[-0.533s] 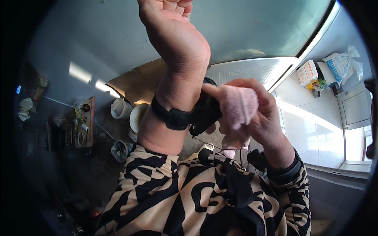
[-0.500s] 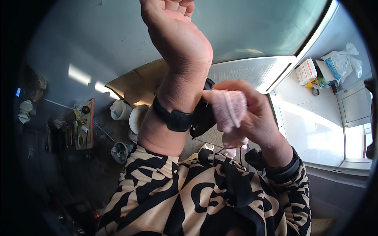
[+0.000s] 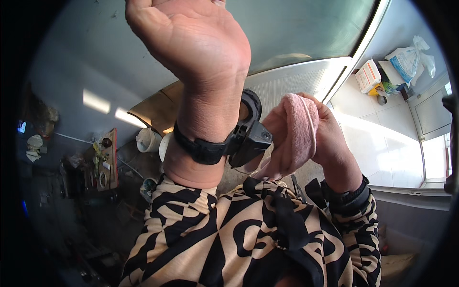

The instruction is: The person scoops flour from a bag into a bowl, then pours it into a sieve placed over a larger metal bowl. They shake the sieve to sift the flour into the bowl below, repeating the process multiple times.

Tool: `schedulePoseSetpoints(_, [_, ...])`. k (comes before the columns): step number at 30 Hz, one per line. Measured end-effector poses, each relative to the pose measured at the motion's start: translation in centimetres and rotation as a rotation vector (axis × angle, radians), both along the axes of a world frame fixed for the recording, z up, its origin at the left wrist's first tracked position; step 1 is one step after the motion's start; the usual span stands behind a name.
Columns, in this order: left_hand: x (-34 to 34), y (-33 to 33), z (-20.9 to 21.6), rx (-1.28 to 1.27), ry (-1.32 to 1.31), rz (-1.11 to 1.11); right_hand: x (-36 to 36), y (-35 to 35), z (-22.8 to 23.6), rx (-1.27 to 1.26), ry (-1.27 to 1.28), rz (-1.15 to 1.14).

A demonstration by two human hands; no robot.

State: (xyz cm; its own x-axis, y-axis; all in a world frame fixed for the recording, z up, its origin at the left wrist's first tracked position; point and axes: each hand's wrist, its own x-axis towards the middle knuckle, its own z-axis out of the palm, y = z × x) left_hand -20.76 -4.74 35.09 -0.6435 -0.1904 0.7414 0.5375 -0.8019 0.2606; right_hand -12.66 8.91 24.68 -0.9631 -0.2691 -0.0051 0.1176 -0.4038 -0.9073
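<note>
My left hand (image 3: 201, 40) is raised at the top, palm toward me and thumb apart, its fingers mostly cut off by the frame edge. It holds nothing that I can see. A black strap (image 3: 205, 150) with a black boxy device (image 3: 253, 143) circles the left forearm. To the right of that device, my right hand (image 3: 330, 136) grips a pink fleecy cloth (image 3: 301, 124). The cloth is bent into a loop with a thin seam along its edge, and its lower part hangs toward my lap. It hides most of the right fingers. Another black band (image 3: 351, 198) sits around the right wrist.
A greenish glass panel (image 3: 306, 33) stands ahead. On the left are a white bucket (image 3: 148, 141) and a red-edged board (image 3: 109, 160) with small items on it. Beyond the door frame at right, a white package (image 3: 367, 76) and a blue-white plastic bag (image 3: 406, 62) rest near the wall.
My left hand has come closer and shifted left, showing more palm. My right hand has drawn the pink cloth rightward from the left forearm, and the cloth has opened into a bigger loop.
</note>
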Motion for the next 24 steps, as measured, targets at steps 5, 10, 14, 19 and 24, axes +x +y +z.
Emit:
schedulePoseSetpoints(5, [1.1,1.3,0.1,-0.110,0.194,0.096,1.5,-0.8,0.4,0.180,0.170,0.177])
schedulePoseSetpoints(10, [1.3,0.9,0.4,-0.083,0.195,0.005,1.4,-1.0,-1.0,-0.196,0.060,0.275])
schedulePoseSetpoints(14, [1.5,0.8,0.7,-0.103,0.251,0.002,0.8,0.4,-1.8,-0.421,0.010,0.300])
schedulePoseSetpoints(19, [1.6,0.9,1.2,-0.146,0.322,0.008,0.3,1.2,-1.8,-0.336,0.100,0.236])
schedulePoseSetpoints(24, [0.4,0.5,-0.5,-0.265,0.362,0.054,0.1,0.5,-1.3,0.152,0.436,0.111])
